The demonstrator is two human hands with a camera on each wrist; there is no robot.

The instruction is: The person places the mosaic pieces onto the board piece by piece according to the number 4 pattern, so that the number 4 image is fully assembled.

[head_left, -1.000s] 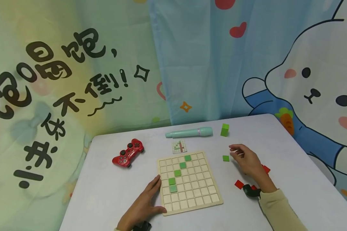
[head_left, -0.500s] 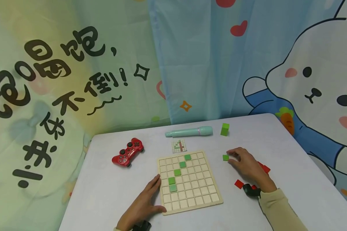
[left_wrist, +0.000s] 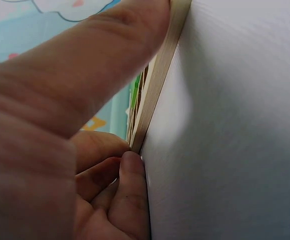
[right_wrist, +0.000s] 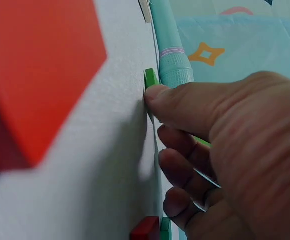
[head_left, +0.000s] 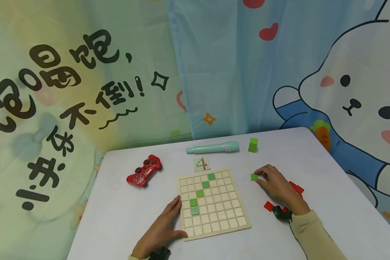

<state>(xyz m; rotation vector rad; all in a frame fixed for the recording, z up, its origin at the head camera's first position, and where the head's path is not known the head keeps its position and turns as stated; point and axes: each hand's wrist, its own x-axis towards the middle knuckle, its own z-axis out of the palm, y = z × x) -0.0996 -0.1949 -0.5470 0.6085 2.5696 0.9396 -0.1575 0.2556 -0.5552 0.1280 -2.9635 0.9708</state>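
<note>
In the head view, my left hand (head_left: 161,228) rests its spread fingers and thumb against the left edge and near corner of a wooden grid board (head_left: 214,224). A diagonal run of green tiles (head_left: 199,193) lies in its cells. The left wrist view shows the thumb (left_wrist: 110,47) and fingertips along the board's side (left_wrist: 157,90). To the right of the board, my right hand (head_left: 277,186) pinches a small green square tile (head_left: 254,177) at the table surface. From the right wrist, the thumb (right_wrist: 184,102) presses against that green tile (right_wrist: 150,78).
Several red tiles (head_left: 268,206) lie beside and under the right forearm. A green block (head_left: 252,145) stands at the back right. Behind the board are a small pattern card (head_left: 201,164) and a teal microphone-shaped tube (head_left: 212,148). A red game controller (head_left: 144,170) lies left.
My right hand has come down and slightly left onto the green tile, and its thumb and forefinger have closed on it. The left hand stays at the board's edge.
</note>
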